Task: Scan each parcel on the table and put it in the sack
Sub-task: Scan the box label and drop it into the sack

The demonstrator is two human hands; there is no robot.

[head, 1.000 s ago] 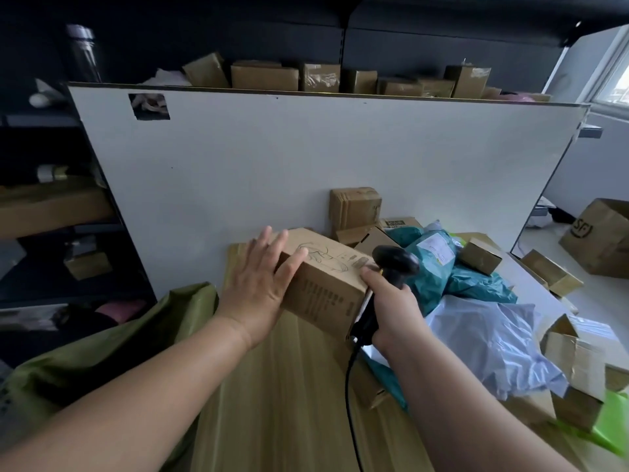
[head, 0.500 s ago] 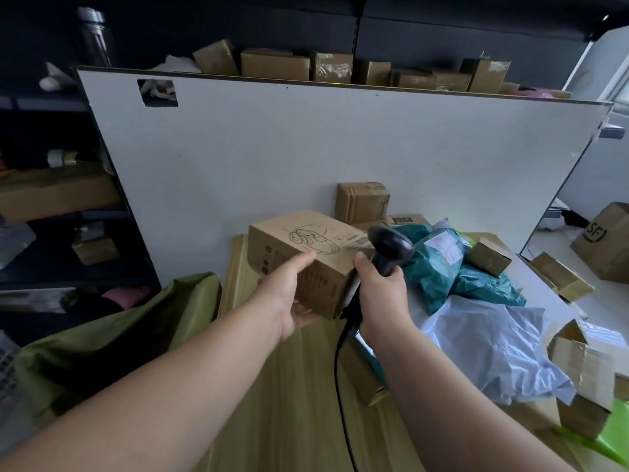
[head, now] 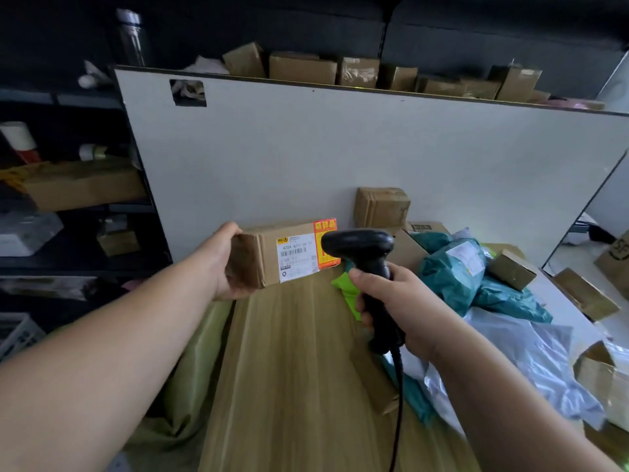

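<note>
— Where is the parcel on your screen?
— I see the brown cardboard parcel box held in the air above the far part of the light wooden table, close in front of the tall white board. Its long side faces me, and it carries a white shipping label and an orange-red sticker.
— Which hand carries it?
— The left hand. It grips the left end of the box, with the thumb curled over the top edge. The other fingers are hidden under the box, so I cannot tell if they are spread or together.
— And the right hand?
— The right hand holds the black handheld scanner by its handle. The fingers are wrapped round the handle and pressed together, and the thumb lies across its left side. The scanner head is in front of the right end of the box and covers part of the sticker. A black cable hangs from the handle.
— Do you see the sack?
— Yes, the olive-green fabric sack hangs at the left edge of the table, under the left forearm. Teal plastic mailer bags lie to the right of the scanner.
</note>
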